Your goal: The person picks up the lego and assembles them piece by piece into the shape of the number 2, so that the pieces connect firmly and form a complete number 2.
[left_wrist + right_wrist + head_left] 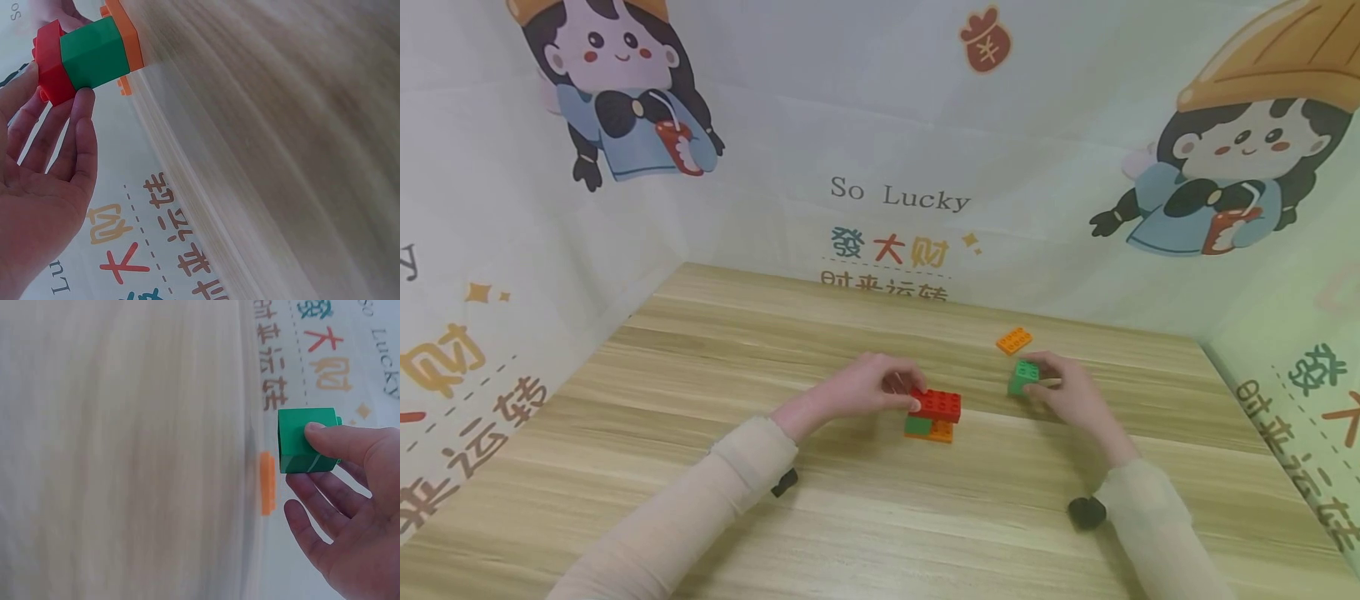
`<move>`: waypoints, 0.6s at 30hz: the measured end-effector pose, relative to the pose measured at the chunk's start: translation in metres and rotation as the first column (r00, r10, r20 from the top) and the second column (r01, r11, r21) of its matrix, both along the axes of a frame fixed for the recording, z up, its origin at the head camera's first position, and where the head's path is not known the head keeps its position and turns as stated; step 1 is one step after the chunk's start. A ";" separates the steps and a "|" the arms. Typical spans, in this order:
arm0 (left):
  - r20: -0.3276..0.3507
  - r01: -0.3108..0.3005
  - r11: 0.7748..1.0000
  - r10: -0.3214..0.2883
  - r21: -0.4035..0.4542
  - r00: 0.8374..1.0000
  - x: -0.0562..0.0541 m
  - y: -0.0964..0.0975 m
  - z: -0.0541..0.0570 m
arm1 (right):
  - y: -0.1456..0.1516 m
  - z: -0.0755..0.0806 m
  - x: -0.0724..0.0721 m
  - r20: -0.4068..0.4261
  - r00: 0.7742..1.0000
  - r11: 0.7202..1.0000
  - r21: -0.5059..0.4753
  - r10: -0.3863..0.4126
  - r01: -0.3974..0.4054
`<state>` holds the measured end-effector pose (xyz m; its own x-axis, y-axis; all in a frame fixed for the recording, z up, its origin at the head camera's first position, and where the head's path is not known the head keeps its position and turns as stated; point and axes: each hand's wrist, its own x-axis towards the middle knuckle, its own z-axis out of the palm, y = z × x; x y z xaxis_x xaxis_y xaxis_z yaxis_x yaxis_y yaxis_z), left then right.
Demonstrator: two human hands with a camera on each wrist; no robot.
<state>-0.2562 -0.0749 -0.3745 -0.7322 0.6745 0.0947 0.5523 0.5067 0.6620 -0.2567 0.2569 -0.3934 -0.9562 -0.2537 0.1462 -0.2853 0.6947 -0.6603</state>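
Observation:
My left hand pinches the left end of a red brick, thumb on one side and fingertips on the other. Under that brick is a green block, which stands on an orange plate on the table. The red brick reaches out to the right above the plate's bare studs. To the right, my right hand holds a second green block between thumb and fingers. In the right wrist view this green block has its studs turned toward the palm side.
A loose orange plate lies on the wooden table behind the right hand. Printed cloth hangs along the table's back and sides. Dark wrist cameras sit below both sleeves.

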 end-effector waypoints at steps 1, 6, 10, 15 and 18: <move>0.001 0.000 1.000 0.000 0.001 1.000 0.000 0.000 0.000 | -0.002 0.001 0.001 -0.001 1.000 1.000 -0.007 0.004 -0.004; 0.005 -0.003 1.000 0.003 0.006 1.000 0.001 0.000 0.000 | -0.012 0.005 0.006 -0.027 0.999 0.999 -0.046 0.027 -0.028; 0.003 -0.003 1.000 0.003 0.008 1.000 0.001 -0.001 0.000 | -0.021 0.012 0.012 -0.051 0.998 0.998 -0.051 0.043 -0.046; 0.002 -0.003 1.000 0.003 0.009 1.000 0.001 -0.001 0.000 | -0.032 0.020 0.020 -0.076 0.996 0.998 -0.032 0.056 -0.059; 0.003 -0.003 1.000 0.003 0.009 1.000 0.001 -0.001 0.000 | -0.037 0.023 0.023 -0.073 0.995 0.997 -0.035 0.063 -0.066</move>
<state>-0.2554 -0.0755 -0.3746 -0.7347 0.6712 0.0984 0.5486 0.5024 0.6683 -0.2339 0.2195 -0.3703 -0.9246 -0.3076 0.2246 -0.3764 0.6486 -0.6616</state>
